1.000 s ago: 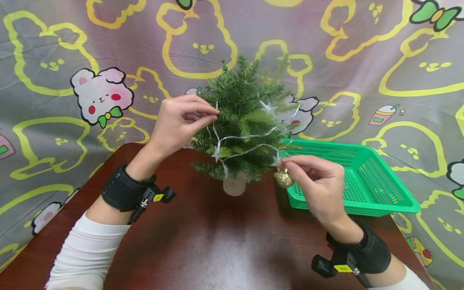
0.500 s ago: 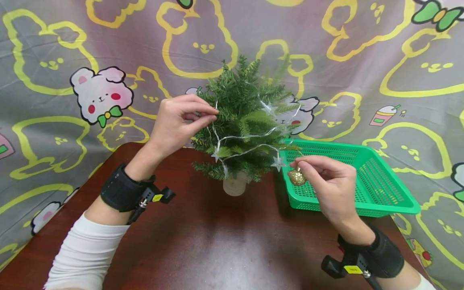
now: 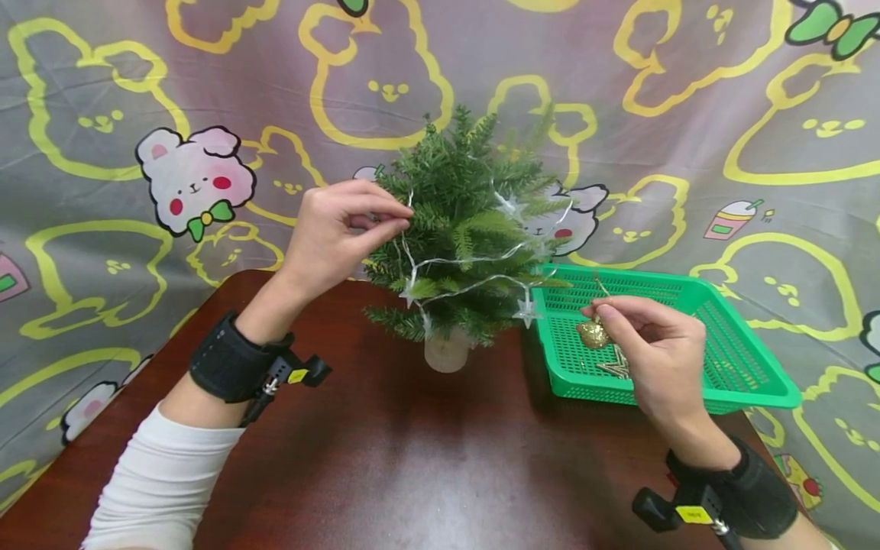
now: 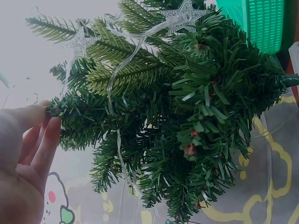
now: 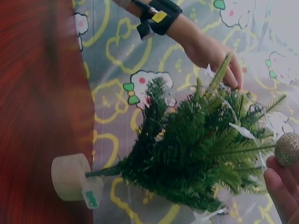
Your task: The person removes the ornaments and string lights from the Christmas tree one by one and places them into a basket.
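Note:
A small artificial Christmas tree [image 3: 457,179] stands upright on a pale round base [image 3: 445,354]. Clear string lights with star shapes [image 3: 527,308] wind round its branches. My left hand [image 3: 340,233] pinches the tip of a branch [image 4: 70,112] on the tree's left side between thumb and fingers. Away to the right of the tree, my right hand [image 3: 656,347] holds a gold glitter bauble [image 3: 593,334] by its top, over the basket. A thin loop of cord [image 3: 602,287] sticks up above those fingers. In the right wrist view, the bauble [image 5: 288,149] shows at the right edge.
A green plastic basket [image 3: 752,367] sits behind and under my right hand, on the right of the dark red-brown table [image 3: 385,473]. Gold star-like pieces [image 3: 615,367] lie inside it, partly hidden by the hand. A patterned cloth [image 3: 275,92] hangs behind the table.
My right hand has moved right with the bauble, from beside the tree's lower right star to over the basket. Gold pieces in the basket now show. My left hand has stayed put.

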A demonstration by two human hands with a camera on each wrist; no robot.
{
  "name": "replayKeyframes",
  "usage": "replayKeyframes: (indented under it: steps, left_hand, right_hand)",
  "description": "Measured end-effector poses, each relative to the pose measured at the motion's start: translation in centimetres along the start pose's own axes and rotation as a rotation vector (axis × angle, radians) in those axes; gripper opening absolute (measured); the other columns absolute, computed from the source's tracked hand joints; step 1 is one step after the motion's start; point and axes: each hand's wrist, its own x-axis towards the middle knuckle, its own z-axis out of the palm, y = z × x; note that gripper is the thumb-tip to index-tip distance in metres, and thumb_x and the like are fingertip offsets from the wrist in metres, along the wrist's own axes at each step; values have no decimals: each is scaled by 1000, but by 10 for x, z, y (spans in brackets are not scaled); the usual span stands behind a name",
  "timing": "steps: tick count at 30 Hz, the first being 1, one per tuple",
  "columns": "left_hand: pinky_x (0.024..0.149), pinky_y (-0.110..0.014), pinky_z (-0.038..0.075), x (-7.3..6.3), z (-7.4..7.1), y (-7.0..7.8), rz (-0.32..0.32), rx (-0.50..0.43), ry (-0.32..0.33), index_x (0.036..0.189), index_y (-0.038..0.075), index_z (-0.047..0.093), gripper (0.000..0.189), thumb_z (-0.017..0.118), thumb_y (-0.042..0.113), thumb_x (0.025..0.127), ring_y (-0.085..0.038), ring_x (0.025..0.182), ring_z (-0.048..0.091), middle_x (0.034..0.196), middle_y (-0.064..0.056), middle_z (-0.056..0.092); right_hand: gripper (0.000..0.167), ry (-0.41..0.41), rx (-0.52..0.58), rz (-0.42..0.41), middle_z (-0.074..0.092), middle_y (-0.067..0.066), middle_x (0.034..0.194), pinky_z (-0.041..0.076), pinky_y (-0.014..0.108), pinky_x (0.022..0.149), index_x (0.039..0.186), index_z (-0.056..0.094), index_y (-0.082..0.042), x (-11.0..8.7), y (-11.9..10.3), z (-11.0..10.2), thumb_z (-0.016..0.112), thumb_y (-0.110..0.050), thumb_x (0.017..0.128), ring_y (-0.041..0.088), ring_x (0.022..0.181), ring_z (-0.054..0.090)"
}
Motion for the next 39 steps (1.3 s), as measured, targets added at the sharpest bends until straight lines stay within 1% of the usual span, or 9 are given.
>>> replayKeyframes:
  steps: [2, 4, 12, 14, 20, 22, 25, 32, 39]
  left_hand:
    - [68, -11, 54, 0, 0, 0, 0, -4, -1, 94, 9, 80, 10, 78, 7, 84, -1, 77, 66, 92, -4, 75]
    - [68, -11, 55, 0, 0, -1, 1, -4, -1, 94, 9, 80, 10, 78, 7, 85, -2, 78, 67, 93, -4, 75]
    - [68, -12, 55, 0, 1, -1, 2, -7, 0, 95, 9, 80, 11, 78, 8, 85, -4, 77, 68, 92, -4, 75]
    - [68, -12, 55, 0, 1, -1, 2, -7, 0, 95, 9, 80, 10, 78, 8, 85, -4, 77, 68, 92, -4, 75]
    - [68, -12, 55, 0, 1, -2, 3, -5, 4, 95, 9, 80, 10, 78, 8, 85, -4, 77, 68, 92, -4, 75]
    - [68, -12, 55, 0, 1, -2, 5, -7, 5, 95, 9, 80, 10, 78, 8, 85, -4, 78, 68, 92, -4, 75]
    - [68, -12, 55, 0, 1, -2, 6, -10, 8, 94, 8, 80, 10, 78, 8, 85, -3, 78, 68, 91, -4, 75]
    - [68, -12, 55, -1, 0, -2, 9, -19, 10, 94, 8, 80, 10, 78, 8, 85, -1, 78, 67, 91, -4, 75]
    - [68, -12, 55, -1, 0, -3, 11, -19, 12, 94, 8, 80, 9, 77, 7, 85, -1, 78, 67, 92, -4, 75]
  right_hand:
    - [13, 9, 16, 3, 78, 7, 88, 50, 14, 55, 97, 68, 20, 0, 1, -4, 60, 18, 86, 12, 70, 70]
    - [14, 17, 4, 15, 78, 7, 89, 55, 15, 61, 97, 68, 20, -1, 2, -8, 60, 17, 87, 12, 70, 71]
    - [13, 59, -23, 80, 77, 6, 87, 57, 17, 63, 97, 66, 22, -3, 8, -20, 61, 14, 88, 12, 72, 71]
    - [13, 67, -60, 107, 78, 4, 86, 57, 17, 63, 97, 67, 21, -3, 11, -22, 63, 12, 89, 11, 72, 71]
    - [14, 52, -82, 148, 78, 1, 87, 59, 17, 65, 99, 67, 19, -4, 19, -31, 63, 9, 90, 9, 75, 74]
    - [14, 55, -81, 164, 78, 1, 87, 59, 18, 65, 100, 68, 18, -4, 21, -33, 64, 8, 90, 9, 75, 74]
    - [14, 63, -107, 196, 78, -1, 86, 59, 18, 64, 100, 69, 16, -4, 26, -36, 65, 6, 90, 8, 75, 74]
    - [17, 60, -151, 243, 78, -4, 86, 60, 20, 62, 99, 68, 17, -7, 36, -42, 66, 2, 91, 7, 76, 74]
    - [24, 27, -203, 287, 78, -6, 86, 59, 18, 61, 103, 66, 18, -7, 49, -55, 67, -4, 92, 5, 77, 74]
